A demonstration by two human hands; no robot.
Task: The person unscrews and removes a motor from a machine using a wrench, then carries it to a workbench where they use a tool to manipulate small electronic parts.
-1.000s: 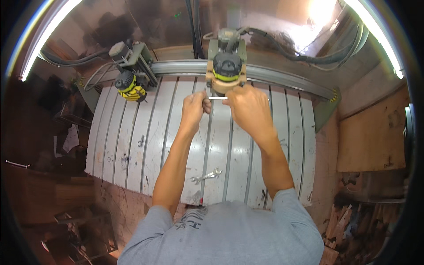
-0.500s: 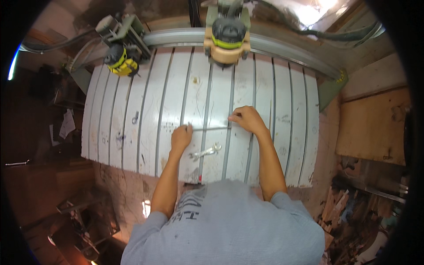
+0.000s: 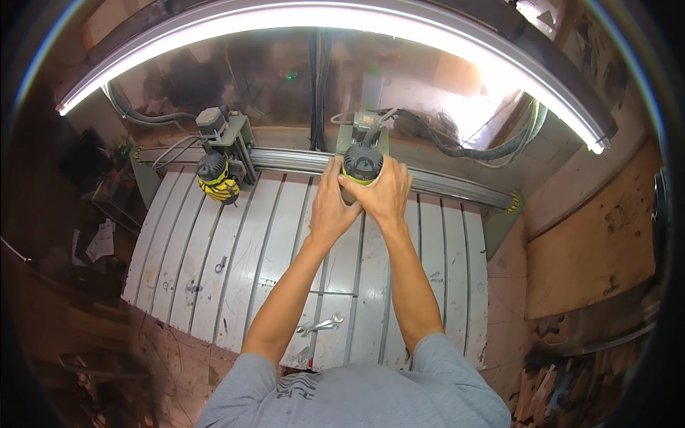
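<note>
My left hand (image 3: 331,204) and my right hand (image 3: 386,194) are wrapped round the two sides of a black and yellow-green router motor (image 3: 362,165). It sits in a mount on the machine's rail. My thumbs meet at its near side, and the hands cover its lower part. Below my wrists a thin metal rod, bent at one end like a hex key (image 3: 335,293), lies on the slotted grey machine bed (image 3: 235,271). Nearer to me, open-ended wrenches (image 3: 321,326) rest on the same bed, overlapping so that I cannot tell them fully apart.
A second router (image 3: 216,178), yellow and black, hangs on the rail (image 3: 292,158) to the left. A long lit tube lamp (image 3: 342,16) spans the top. Cables (image 3: 464,152) loop behind the rail. A wooden board (image 3: 592,235) stands at the right, near wood scraps (image 3: 542,389).
Both hands have left the thin rod, which now lies on the bed, and moved forward onto the router. My view has tilted up, bringing in the lamp.
</note>
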